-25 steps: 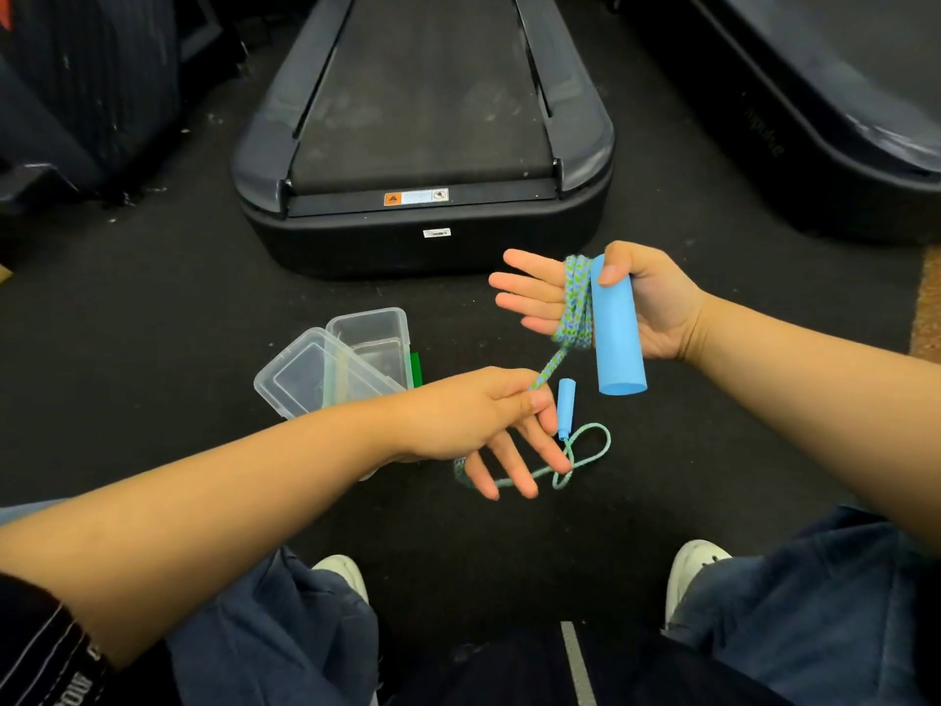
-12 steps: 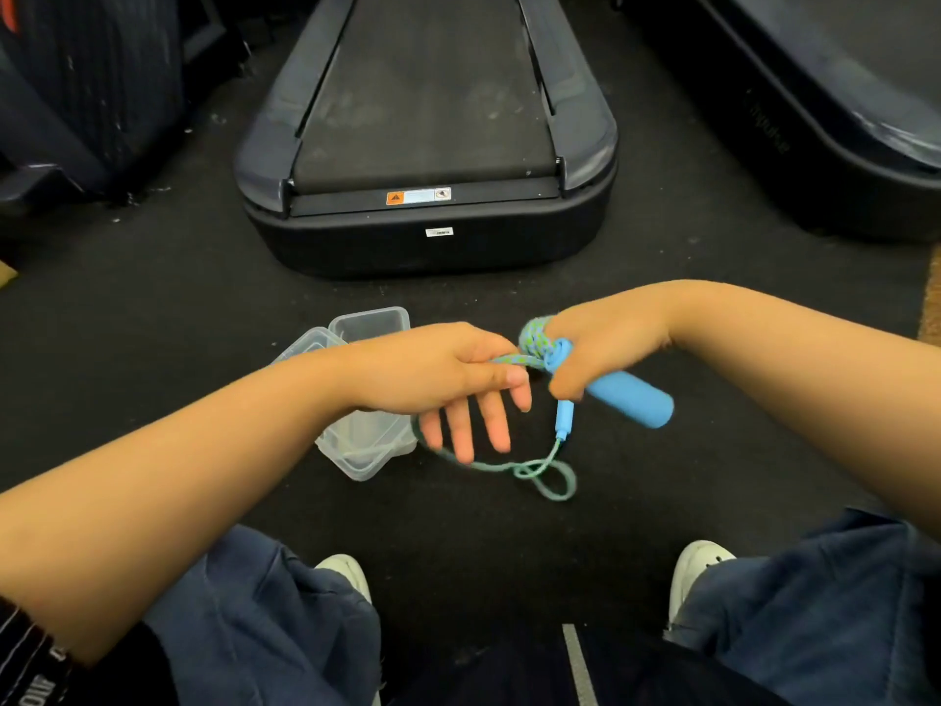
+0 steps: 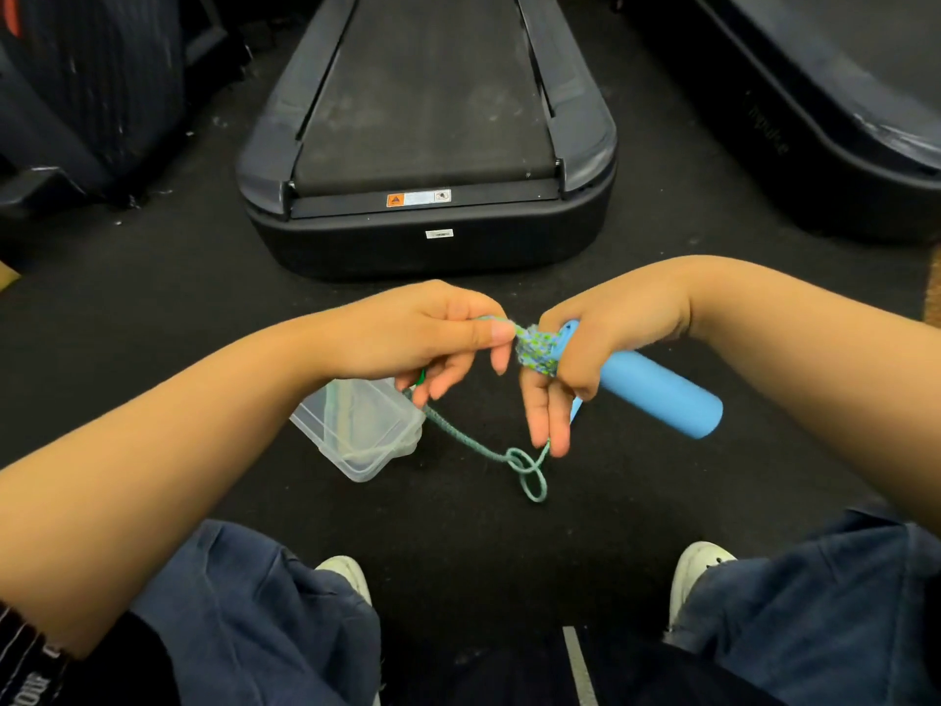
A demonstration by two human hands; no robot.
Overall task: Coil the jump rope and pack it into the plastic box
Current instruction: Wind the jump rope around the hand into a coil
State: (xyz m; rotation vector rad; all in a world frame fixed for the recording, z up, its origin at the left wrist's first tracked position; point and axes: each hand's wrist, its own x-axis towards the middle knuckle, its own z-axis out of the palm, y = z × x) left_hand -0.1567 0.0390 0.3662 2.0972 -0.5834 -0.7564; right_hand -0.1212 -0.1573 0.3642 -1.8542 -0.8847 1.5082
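Two hands work the jump rope (image 3: pixel 537 349) at mid-frame. Your left hand (image 3: pixel 433 338) pinches one strand between thumb and forefinger, and its other fingers hang loosely downward. Your right hand (image 3: pixel 611 328) clamps the blue handle (image 3: pixel 662 394) under the thumb. The rope is wound in a tight coil round this hand's fingers, which point down. Slack runs from your left hand to a loose loop (image 3: pixel 520 463) near the dark floor (image 3: pixel 153 323). The plastic box (image 3: pixel 356 435) sits on that floor, just below your left hand.
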